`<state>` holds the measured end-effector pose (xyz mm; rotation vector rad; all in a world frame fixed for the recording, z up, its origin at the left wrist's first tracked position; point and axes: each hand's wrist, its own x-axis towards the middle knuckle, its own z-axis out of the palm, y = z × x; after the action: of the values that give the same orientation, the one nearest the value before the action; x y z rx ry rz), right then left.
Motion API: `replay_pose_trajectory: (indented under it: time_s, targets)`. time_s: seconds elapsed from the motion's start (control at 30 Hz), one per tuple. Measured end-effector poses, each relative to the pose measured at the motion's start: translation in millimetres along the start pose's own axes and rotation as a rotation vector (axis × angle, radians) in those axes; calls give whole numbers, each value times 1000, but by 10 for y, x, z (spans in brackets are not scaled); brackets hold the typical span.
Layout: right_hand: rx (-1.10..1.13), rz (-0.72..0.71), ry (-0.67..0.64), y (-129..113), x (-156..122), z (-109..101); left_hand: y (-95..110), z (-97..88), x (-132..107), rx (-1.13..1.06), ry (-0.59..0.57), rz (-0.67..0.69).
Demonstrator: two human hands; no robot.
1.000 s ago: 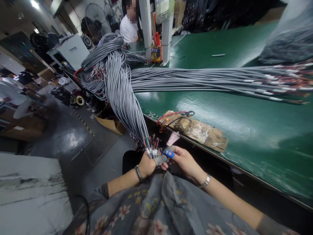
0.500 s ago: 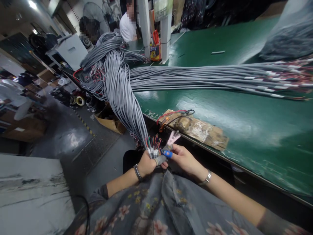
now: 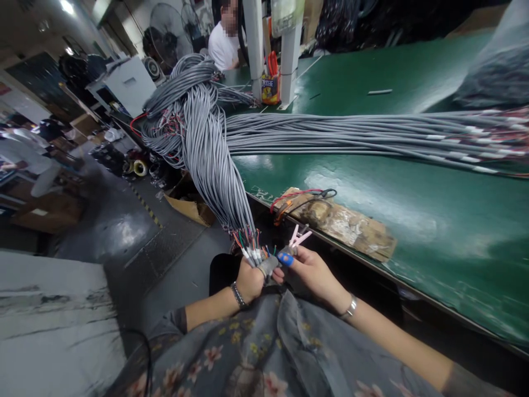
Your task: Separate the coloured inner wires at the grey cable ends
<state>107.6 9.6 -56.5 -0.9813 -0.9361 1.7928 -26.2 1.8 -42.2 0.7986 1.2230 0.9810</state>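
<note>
My left hand (image 3: pixel 250 280) is closed around the end of a bunch of grey cables (image 3: pixel 215 165). Their white-banded ends (image 3: pixel 253 256) stick up past the fingers, with thin coloured wires (image 3: pixel 247 238) fanning out. Grey wrapping covers the left thumb. Close by on the right, my right hand (image 3: pixel 312 270) is closed in a pinch, a blue cover on its thumb and grey wrapping on another finger. A pink V-shaped tool (image 3: pixel 299 237), perhaps a clip, juts up from its fingertips; its lower part is hidden. A few thin wires (image 3: pixel 270 251) show between the hands.
On the green table (image 3: pixel 372 193), more grey cables (image 3: pixel 351 129) stretch rightward. A worn wooden board (image 3: pixel 351 226) with red and black leads lies at the near edge. Farther back are a post (image 3: pixel 291 60), a small tool pouch (image 3: pixel 270 88) and a person (image 3: pixel 223 44). Below stands an open carton (image 3: pixel 188 208).
The view has shifted slightly. The left hand and cable ends have tilted a little leftward, showing thin wires between the hands. The pink tool has turned slightly, its arms looking more spread.
</note>
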Motion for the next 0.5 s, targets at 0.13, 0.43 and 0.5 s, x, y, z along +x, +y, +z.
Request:
replay_pose_trajectory:
  time_s: [0.13, 0.43, 0.5]
  targets:
    - [21, 6, 2, -37, -17, 22, -18, 15, 27, -69, 52, -9]
    - [-13, 54, 2, -112, -52, -33, 27, 36, 11, -105, 75, 2]
    - [43, 65, 38, -105, -39, -50, 19, 17, -2, -80, 37, -1]
